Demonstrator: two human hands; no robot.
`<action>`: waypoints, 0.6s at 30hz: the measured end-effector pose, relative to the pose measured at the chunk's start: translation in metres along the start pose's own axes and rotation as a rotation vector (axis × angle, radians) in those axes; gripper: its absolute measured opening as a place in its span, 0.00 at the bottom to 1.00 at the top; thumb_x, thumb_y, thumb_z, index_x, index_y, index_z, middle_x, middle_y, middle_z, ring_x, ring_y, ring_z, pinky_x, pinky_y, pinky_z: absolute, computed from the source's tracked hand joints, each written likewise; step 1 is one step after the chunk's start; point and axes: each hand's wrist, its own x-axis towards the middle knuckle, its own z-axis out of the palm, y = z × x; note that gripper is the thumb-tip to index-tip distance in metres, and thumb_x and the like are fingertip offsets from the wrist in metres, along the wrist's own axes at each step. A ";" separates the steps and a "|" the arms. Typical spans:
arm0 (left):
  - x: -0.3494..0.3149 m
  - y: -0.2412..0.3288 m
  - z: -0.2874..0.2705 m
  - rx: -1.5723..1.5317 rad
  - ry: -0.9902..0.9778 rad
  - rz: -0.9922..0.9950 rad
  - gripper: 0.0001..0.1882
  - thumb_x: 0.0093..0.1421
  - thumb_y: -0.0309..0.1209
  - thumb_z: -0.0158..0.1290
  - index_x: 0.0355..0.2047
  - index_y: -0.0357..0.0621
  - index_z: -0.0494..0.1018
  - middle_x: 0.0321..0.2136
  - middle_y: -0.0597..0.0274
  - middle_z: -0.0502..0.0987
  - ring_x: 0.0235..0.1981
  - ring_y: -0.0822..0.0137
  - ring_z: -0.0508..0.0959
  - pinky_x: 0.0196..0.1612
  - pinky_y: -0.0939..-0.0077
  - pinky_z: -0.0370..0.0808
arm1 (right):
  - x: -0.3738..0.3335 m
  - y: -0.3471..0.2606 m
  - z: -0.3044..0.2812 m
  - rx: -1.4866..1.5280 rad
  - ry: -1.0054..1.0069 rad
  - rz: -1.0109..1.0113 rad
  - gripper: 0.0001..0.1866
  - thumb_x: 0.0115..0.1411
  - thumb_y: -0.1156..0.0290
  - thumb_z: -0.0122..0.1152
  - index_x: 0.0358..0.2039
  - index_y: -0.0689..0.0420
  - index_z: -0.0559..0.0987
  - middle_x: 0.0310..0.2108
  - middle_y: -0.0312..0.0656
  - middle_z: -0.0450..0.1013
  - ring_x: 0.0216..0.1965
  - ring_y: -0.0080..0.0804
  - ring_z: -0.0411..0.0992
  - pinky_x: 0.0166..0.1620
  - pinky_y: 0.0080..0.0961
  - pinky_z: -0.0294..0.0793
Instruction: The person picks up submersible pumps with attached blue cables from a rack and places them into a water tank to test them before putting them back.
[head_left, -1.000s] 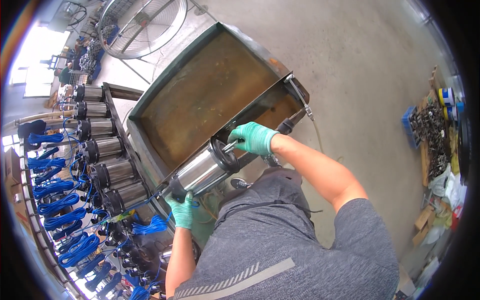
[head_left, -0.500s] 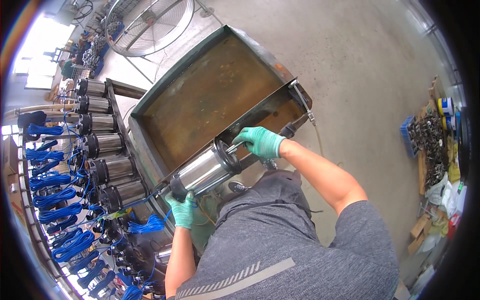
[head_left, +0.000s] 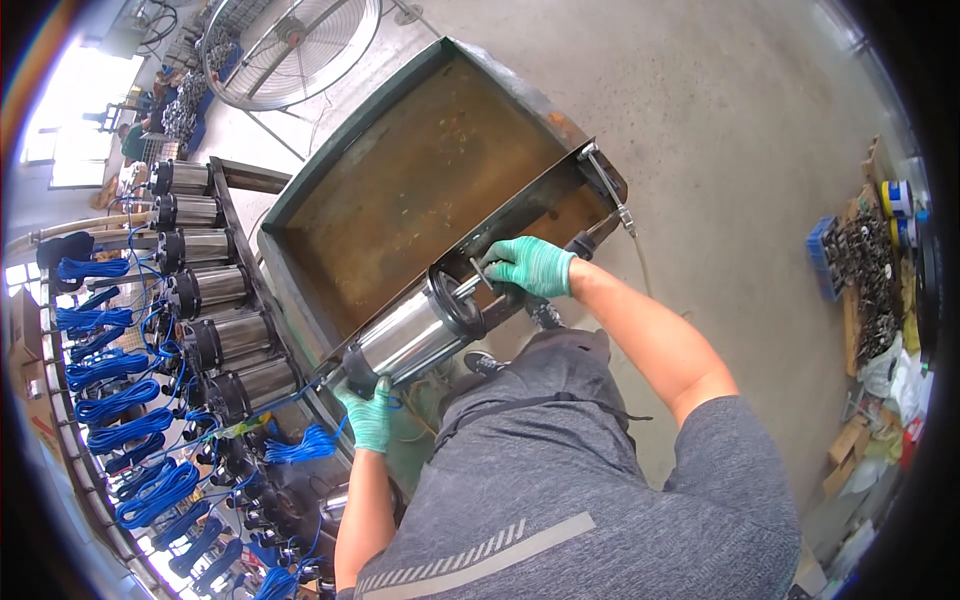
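Observation:
A shiny steel cylindrical pump (head_left: 405, 340) with black ends lies at a slant along the near edge of the open metal tank (head_left: 350, 125). My left hand (head_left: 367, 415), in a green glove, is closed around its lower left end, the thumb on the near side. Out of the pump's upper right end sticks a short metal rod with a thin crossbar (head_left: 482, 274). My right hand (head_left: 532, 267), also gloved in green, has its fingers closed at that rod and crossbar. Its fingertips are partly hidden.
Several similar steel pumps (head_left: 235, 335) line a rack at left, with blue cable coils (head_left: 160, 493) beside them. A metal pipe fitting with a hose (head_left: 612, 195) is fixed at the tank's right corner. A large fan (head_left: 290, 45) stands beyond; a blue crate (head_left: 825, 258) lies far right.
My right hand has shifted slightly up and right, and more of the rod and its crossbar now shows at the pump's end. My left hand keeps its hold on the pump.

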 end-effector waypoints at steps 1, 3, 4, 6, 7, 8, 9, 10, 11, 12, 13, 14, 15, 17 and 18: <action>-0.001 0.007 0.002 -0.052 0.005 -0.036 0.36 0.56 0.31 0.67 0.57 0.41 0.56 0.50 0.57 0.69 0.50 0.65 0.69 0.58 0.70 0.66 | 0.001 -0.004 -0.001 0.002 -0.025 0.070 0.16 0.66 0.61 0.56 0.45 0.60 0.79 0.32 0.45 0.80 0.31 0.36 0.78 0.38 0.33 0.77; -0.002 0.010 0.002 -0.033 0.010 -0.056 0.36 0.56 0.31 0.67 0.57 0.41 0.56 0.50 0.57 0.69 0.50 0.66 0.69 0.57 0.71 0.67 | 0.004 -0.004 -0.003 -0.046 -0.074 0.153 0.19 0.67 0.56 0.53 0.45 0.59 0.79 0.33 0.46 0.80 0.33 0.37 0.78 0.39 0.34 0.76; -0.002 0.015 0.003 -0.016 0.014 -0.073 0.36 0.57 0.31 0.67 0.57 0.41 0.56 0.50 0.57 0.69 0.49 0.66 0.69 0.57 0.71 0.67 | 0.005 -0.001 -0.003 -0.050 -0.074 0.150 0.19 0.67 0.56 0.53 0.45 0.59 0.79 0.33 0.46 0.80 0.33 0.37 0.78 0.39 0.34 0.76; -0.004 0.024 0.006 -0.014 0.023 -0.062 0.36 0.57 0.30 0.67 0.57 0.41 0.56 0.49 0.57 0.69 0.49 0.66 0.69 0.56 0.72 0.68 | 0.009 0.006 -0.002 -0.185 -0.046 0.097 0.19 0.67 0.56 0.53 0.45 0.59 0.80 0.35 0.47 0.79 0.36 0.38 0.78 0.41 0.34 0.75; -0.005 0.026 0.007 -0.009 0.032 -0.056 0.35 0.56 0.30 0.67 0.57 0.41 0.55 0.49 0.58 0.69 0.49 0.66 0.70 0.55 0.72 0.68 | 0.010 0.006 -0.002 -0.182 -0.055 0.079 0.18 0.68 0.56 0.52 0.44 0.58 0.79 0.36 0.47 0.78 0.37 0.38 0.77 0.42 0.34 0.74; -0.005 0.024 0.006 -0.012 0.038 -0.057 0.35 0.56 0.30 0.67 0.57 0.41 0.55 0.49 0.58 0.69 0.49 0.66 0.70 0.55 0.72 0.68 | 0.010 0.007 -0.001 -0.186 -0.059 0.076 0.18 0.68 0.56 0.52 0.44 0.58 0.79 0.36 0.47 0.78 0.37 0.38 0.77 0.42 0.34 0.74; -0.003 0.021 0.005 0.000 0.039 -0.070 0.35 0.56 0.29 0.67 0.56 0.41 0.56 0.49 0.58 0.70 0.49 0.67 0.70 0.54 0.73 0.69 | 0.009 0.007 -0.001 -0.121 -0.068 0.065 0.17 0.68 0.57 0.53 0.44 0.58 0.78 0.35 0.46 0.78 0.36 0.37 0.77 0.41 0.33 0.75; -0.003 0.025 0.006 0.012 0.038 -0.084 0.35 0.56 0.29 0.67 0.56 0.41 0.56 0.49 0.58 0.70 0.48 0.67 0.70 0.53 0.74 0.69 | 0.007 0.007 -0.001 -0.055 -0.077 0.055 0.16 0.68 0.58 0.53 0.44 0.58 0.78 0.34 0.46 0.78 0.35 0.37 0.77 0.41 0.33 0.75; -0.004 0.029 0.008 0.009 0.042 -0.085 0.35 0.56 0.29 0.67 0.56 0.41 0.56 0.49 0.58 0.70 0.48 0.67 0.70 0.53 0.74 0.69 | 0.006 0.011 0.000 0.025 -0.072 -0.012 0.14 0.68 0.60 0.54 0.43 0.57 0.77 0.32 0.44 0.78 0.33 0.35 0.77 0.39 0.32 0.75; -0.006 0.034 0.009 -0.047 0.037 -0.106 0.35 0.56 0.28 0.67 0.56 0.41 0.56 0.49 0.58 0.70 0.48 0.67 0.70 0.52 0.74 0.70 | 0.004 0.013 0.000 0.021 -0.075 -0.013 0.14 0.68 0.60 0.54 0.43 0.57 0.77 0.32 0.44 0.78 0.33 0.35 0.77 0.39 0.32 0.75; -0.009 0.040 0.011 -0.102 0.036 -0.130 0.35 0.56 0.28 0.67 0.56 0.41 0.56 0.49 0.58 0.70 0.48 0.67 0.70 0.52 0.74 0.70 | 0.003 0.011 0.000 0.038 -0.072 -0.008 0.13 0.67 0.60 0.54 0.43 0.57 0.77 0.32 0.43 0.78 0.32 0.34 0.77 0.38 0.32 0.76; -0.009 0.039 0.012 -0.103 0.042 -0.132 0.35 0.56 0.28 0.67 0.56 0.41 0.56 0.49 0.58 0.70 0.48 0.67 0.70 0.52 0.74 0.70 | 0.003 0.009 0.000 0.056 -0.068 -0.003 0.13 0.67 0.61 0.55 0.43 0.57 0.77 0.31 0.43 0.79 0.31 0.33 0.77 0.38 0.32 0.76; -0.010 0.038 0.013 -0.066 0.071 -0.095 0.35 0.56 0.28 0.67 0.56 0.41 0.56 0.48 0.58 0.70 0.48 0.67 0.71 0.52 0.74 0.69 | 0.003 0.006 -0.003 0.010 -0.085 0.045 0.15 0.68 0.58 0.54 0.42 0.57 0.77 0.31 0.46 0.78 0.32 0.37 0.77 0.40 0.34 0.75; -0.007 0.032 0.012 -0.032 0.101 -0.052 0.35 0.56 0.27 0.67 0.56 0.41 0.56 0.48 0.59 0.70 0.47 0.67 0.71 0.52 0.74 0.69 | 0.007 0.010 -0.002 -0.098 -0.055 -0.009 0.17 0.68 0.56 0.53 0.42 0.58 0.77 0.31 0.47 0.77 0.33 0.40 0.77 0.42 0.36 0.74; -0.005 0.023 0.009 -0.040 0.052 -0.040 0.36 0.57 0.32 0.67 0.57 0.40 0.55 0.50 0.56 0.70 0.49 0.65 0.71 0.52 0.73 0.71 | 0.009 0.011 -0.002 -0.203 -0.023 -0.061 0.19 0.68 0.54 0.52 0.42 0.59 0.78 0.30 0.49 0.77 0.34 0.43 0.77 0.43 0.37 0.74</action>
